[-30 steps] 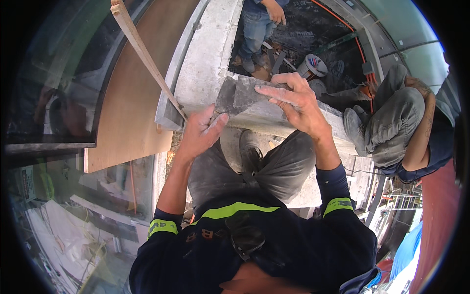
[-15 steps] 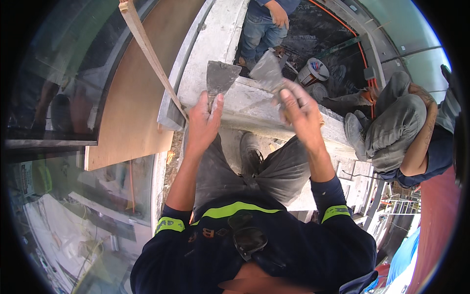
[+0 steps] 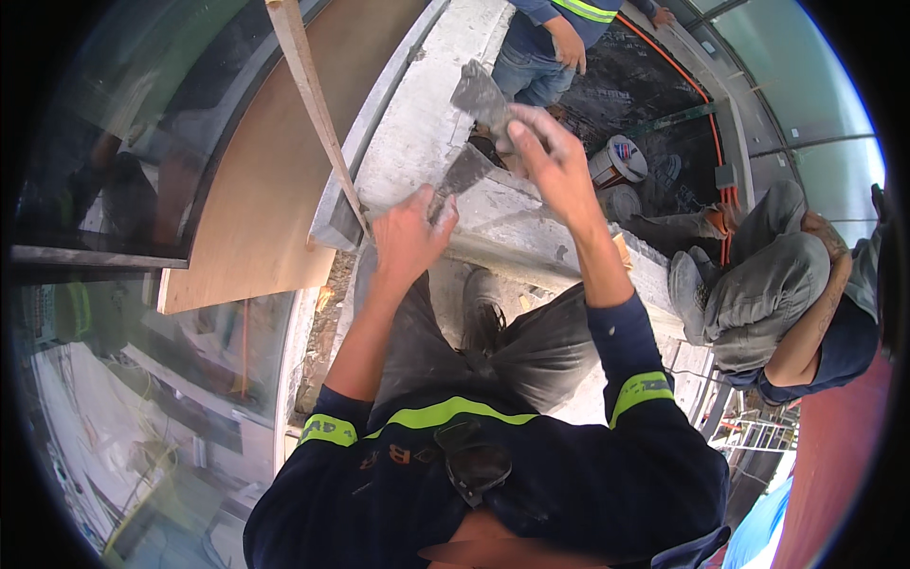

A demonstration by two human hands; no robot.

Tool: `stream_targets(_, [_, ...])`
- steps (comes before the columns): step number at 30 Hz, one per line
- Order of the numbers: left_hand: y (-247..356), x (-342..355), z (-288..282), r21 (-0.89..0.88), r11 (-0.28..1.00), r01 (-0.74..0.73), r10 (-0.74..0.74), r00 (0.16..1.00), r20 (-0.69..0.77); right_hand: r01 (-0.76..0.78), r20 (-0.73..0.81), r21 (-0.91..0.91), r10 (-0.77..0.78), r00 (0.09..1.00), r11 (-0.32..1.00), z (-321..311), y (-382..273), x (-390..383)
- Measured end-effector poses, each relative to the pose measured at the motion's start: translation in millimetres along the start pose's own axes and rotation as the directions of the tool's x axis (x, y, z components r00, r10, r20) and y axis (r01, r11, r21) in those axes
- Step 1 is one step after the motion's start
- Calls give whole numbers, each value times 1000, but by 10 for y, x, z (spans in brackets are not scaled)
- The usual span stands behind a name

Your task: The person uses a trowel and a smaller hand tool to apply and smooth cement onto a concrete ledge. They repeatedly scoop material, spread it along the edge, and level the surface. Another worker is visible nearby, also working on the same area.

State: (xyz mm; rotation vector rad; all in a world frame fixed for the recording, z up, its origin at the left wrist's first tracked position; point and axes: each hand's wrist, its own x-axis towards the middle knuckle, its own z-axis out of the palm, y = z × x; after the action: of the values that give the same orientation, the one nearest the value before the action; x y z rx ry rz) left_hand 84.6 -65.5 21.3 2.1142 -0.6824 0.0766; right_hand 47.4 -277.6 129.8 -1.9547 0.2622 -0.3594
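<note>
In my left hand [image 3: 408, 232] is a putty knife [image 3: 466, 171], its wide grey blade angled up and to the right. My right hand [image 3: 555, 161] grips a second putty knife [image 3: 481, 93], whose smeared blade points up and left, beyond the first one. The two blades are close to each other over the pale concrete ledge [image 3: 408, 119]; whether they touch, I cannot tell. Fingers wrap round both handles and hide most of them. Whitish dust covers my fingers.
Beyond the ledge stands a white bucket [image 3: 618, 163] with things in it. One person [image 3: 545, 57] is at the far side; another [image 3: 773, 275] sits at the right. A wooden strip [image 3: 313, 104] leans by a plywood sheet [image 3: 251, 209] at the left. Orange conduit [image 3: 697, 85] runs along the far wall.
My right hand has moved left and away from me, its blade crossing above the other. My left hand has shifted slightly right, and its blade has tilted rightward.
</note>
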Motion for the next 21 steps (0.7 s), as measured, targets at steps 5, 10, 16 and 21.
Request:
stream_targets(5, [-231, 248, 123, -43, 999, 15, -23, 982, -189, 246, 78, -467, -238, 968, 849, 19, 745, 1277])
stream_targets(10, [-301, 309, 187, -50, 996, 80, -88, 979, -185, 398, 209, -669, -355, 911, 627, 172, 1239, 2047])
stream_targets(16, [-296, 347, 243, -51, 992, 117, -125, 968, -217, 479, 329, -767, -378, 865, 428, 224, 1433, 2422])
stream_targets(21, [-270, 369, 255, -58, 990, 125, -136, 960, -244, 519, 354, -710, -395, 848, 476, 219, 1522, 2504])
